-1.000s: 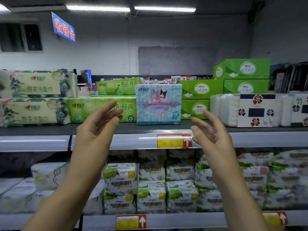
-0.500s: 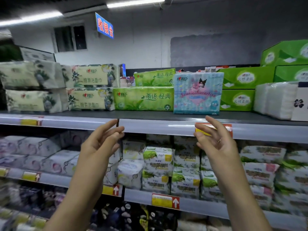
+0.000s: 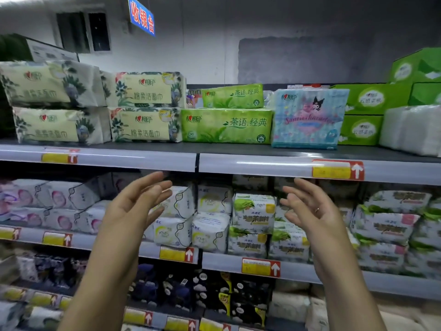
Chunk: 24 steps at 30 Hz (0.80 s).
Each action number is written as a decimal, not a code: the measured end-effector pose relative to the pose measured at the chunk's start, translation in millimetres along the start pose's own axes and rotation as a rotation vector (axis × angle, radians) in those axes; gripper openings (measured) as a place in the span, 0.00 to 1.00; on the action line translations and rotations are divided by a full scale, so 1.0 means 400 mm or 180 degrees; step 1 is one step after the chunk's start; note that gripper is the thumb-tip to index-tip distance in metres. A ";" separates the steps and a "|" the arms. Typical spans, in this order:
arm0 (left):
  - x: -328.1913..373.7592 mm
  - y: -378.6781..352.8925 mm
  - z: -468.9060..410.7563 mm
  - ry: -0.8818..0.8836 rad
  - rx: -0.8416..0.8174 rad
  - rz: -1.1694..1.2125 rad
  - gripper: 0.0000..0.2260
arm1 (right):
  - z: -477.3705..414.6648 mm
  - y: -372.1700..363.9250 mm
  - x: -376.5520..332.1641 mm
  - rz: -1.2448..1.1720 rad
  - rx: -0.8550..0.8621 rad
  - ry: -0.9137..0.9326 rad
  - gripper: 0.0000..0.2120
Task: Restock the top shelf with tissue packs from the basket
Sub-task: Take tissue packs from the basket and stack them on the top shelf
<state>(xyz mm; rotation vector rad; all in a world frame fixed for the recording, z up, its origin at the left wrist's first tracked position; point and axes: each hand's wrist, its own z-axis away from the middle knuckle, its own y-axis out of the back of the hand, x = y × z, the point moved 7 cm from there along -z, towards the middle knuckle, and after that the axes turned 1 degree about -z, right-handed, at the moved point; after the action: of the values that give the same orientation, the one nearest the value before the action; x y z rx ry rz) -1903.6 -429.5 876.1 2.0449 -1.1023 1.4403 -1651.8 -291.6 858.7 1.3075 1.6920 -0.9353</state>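
Two hands: left hand (image 3: 133, 206) and right hand (image 3: 312, 211) spread, palms facing, empty, below top shelf (image 3: 143, 149) front edge.
Blue tissue pack (image 3: 307, 120): upright near that front edge.

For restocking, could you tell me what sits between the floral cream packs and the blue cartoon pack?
A long green pack with a smaller green pack on it, in the head view.

Shop: stocked shelves (image 3: 214, 161), price tags (image 3: 337, 169).
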 end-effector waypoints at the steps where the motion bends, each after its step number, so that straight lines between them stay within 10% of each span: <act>1: -0.014 0.018 0.000 0.0063 -0.0015 -0.0087 0.10 | 0.012 -0.012 0.011 -0.0028 0.0106 -0.0041 0.12; 24: -0.142 0.299 -0.082 0.0909 -0.0545 0.0135 0.10 | 0.166 -0.283 0.072 -0.0096 0.0590 -0.0449 0.15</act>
<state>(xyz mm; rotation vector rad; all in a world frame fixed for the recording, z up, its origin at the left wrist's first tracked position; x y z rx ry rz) -2026.2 -457.7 823.7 1.6485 -1.1106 1.5433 -1757.2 -362.1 814.7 1.3049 1.5500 -1.1973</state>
